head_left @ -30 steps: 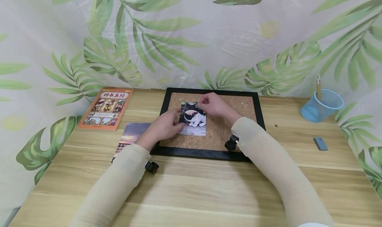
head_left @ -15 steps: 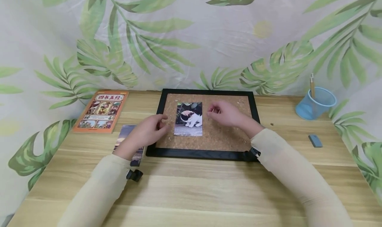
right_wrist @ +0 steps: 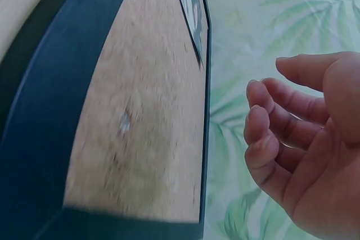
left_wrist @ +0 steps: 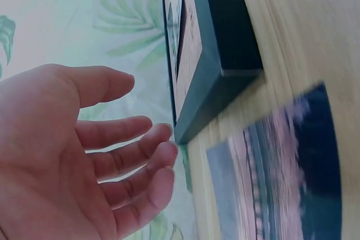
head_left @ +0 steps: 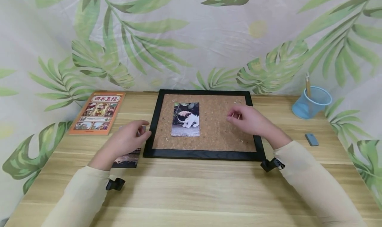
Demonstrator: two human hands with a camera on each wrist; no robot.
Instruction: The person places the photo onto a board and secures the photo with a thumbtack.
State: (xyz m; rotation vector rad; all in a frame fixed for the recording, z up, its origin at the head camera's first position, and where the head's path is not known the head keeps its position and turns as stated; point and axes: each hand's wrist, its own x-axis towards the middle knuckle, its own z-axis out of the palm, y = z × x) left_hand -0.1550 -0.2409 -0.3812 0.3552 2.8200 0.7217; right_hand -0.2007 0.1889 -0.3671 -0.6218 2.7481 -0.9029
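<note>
Only wrist views show palms: left hand (left_wrist: 73, 153), right hand (right_wrist: 318, 161), both grips slack, fingers loosely bent. Head view: hands hover either side of cat photo (head_left: 185, 119), flat on framed corkboard (head_left: 216, 134).

Desk (head_left: 191, 193) evenly lit; soft shadows are cast beside the sleeves (head_left: 316, 184). Wrist views are washed out, corkboard (right_wrist: 152, 155) smeared by blur.

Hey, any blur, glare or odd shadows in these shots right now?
Head view: fairly even light, soft shadows on the table beside both sleeves, no strong glare; left wrist: loose photo looks smeared, leafy backdrop pale and washed out; right wrist: cork board looks streaky, fine detail lost; both wrist views: cool tint.
</note>
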